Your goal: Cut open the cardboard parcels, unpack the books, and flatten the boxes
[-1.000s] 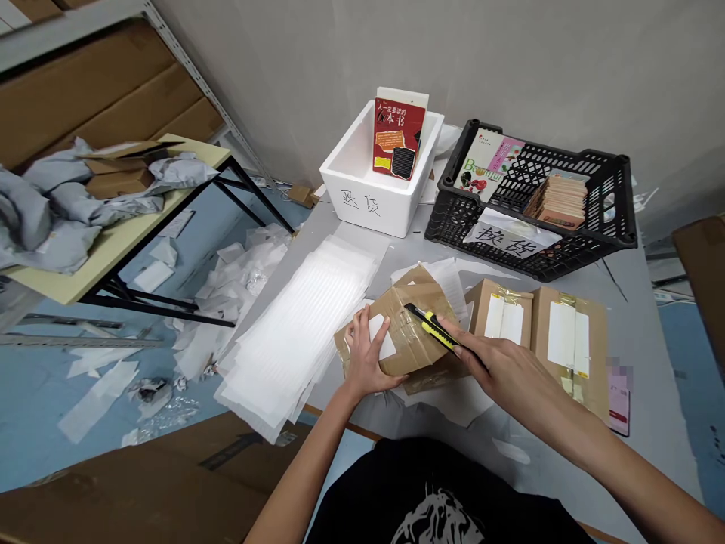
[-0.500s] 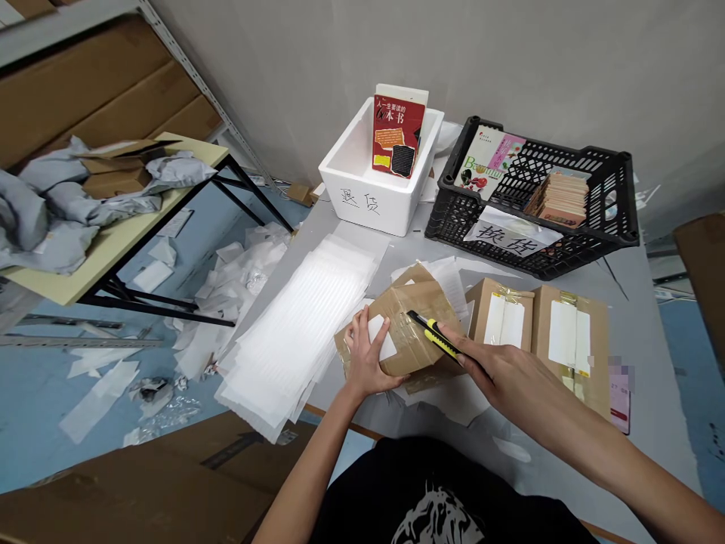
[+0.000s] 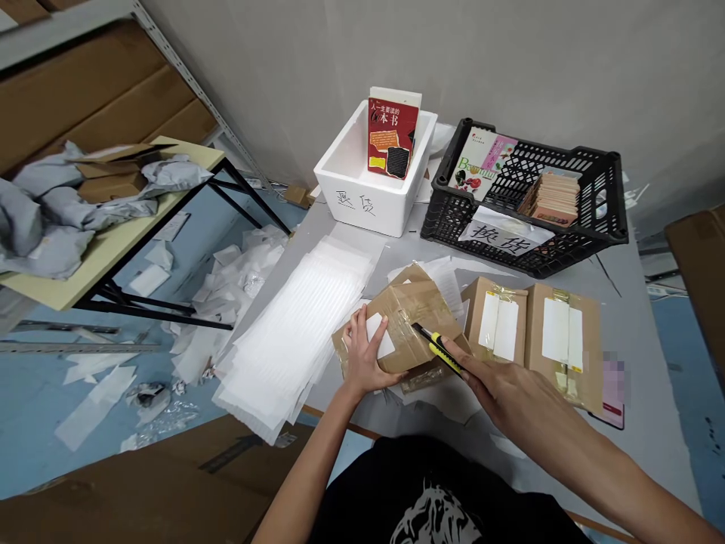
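**Now I'm pinning a taped cardboard parcel (image 3: 411, 317) and bringing a yellow box cutter (image 3: 445, 351) to it**

My left hand (image 3: 362, 355) is clamped on the parcel, fingers spread over its top beside a white paper label (image 3: 378, 338). The parcel is sitting low in the middle of the frame on a grey table (image 3: 340, 227). My right hand (image 3: 498, 389) is closed around the cutter, with the blade tip at the parcel's tape.

I'm judging the parcel to be fairly light and stiff, though I can't tell what's inside. The glossy tape looks slippery, and the loose paper sheets (image 3: 447, 291) beside it won't help it stay put. I'm reckoning the safest hold is flat across the top, with my fingers away from the blade. White foam sheets (image 3: 288, 332) are lying just to its left, and two taped cardboard mailers (image 3: 535, 340) are lying to its right.
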The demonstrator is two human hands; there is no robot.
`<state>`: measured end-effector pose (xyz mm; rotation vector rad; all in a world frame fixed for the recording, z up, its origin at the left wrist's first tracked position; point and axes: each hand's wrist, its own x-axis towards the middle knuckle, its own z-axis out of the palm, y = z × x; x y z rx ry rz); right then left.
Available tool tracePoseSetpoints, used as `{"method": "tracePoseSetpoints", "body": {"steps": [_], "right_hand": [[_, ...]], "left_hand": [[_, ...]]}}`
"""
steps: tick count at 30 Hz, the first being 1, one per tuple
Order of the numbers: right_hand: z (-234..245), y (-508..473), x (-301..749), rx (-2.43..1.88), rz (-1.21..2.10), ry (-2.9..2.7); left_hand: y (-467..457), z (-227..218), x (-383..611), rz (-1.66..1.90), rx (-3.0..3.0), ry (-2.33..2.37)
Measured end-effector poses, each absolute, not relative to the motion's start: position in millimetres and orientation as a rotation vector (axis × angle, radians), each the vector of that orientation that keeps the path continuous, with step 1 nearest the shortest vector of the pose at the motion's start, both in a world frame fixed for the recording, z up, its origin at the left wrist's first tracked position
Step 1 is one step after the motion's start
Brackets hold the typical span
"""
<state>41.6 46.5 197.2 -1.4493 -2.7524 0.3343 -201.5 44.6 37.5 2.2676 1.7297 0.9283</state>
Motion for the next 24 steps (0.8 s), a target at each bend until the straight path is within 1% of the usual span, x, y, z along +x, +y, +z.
{"method": "tracePoseSetpoints", "body": {"steps": [4, 10, 19, 21, 24], "right_hand": [[195, 41, 44, -1.455, 0.325, -2.732], [196, 30, 44, -1.482, 0.408, -2.714], [208, 26, 62, -1.538, 0.485, -2.649], [208, 33, 73, -1.664, 0.407, -2.559], [186, 50, 87, -2.053, 0.147, -2.378]], "left_hand": [[45, 37, -201, 0.875, 2.285, 1.733], [44, 37, -201, 0.795, 2.248, 1.797], [47, 39, -204, 0.887, 2.311, 1.760], [48, 41, -203, 0.876, 2.308, 1.768], [52, 45, -198, 0.819, 2.316, 1.769]]}}
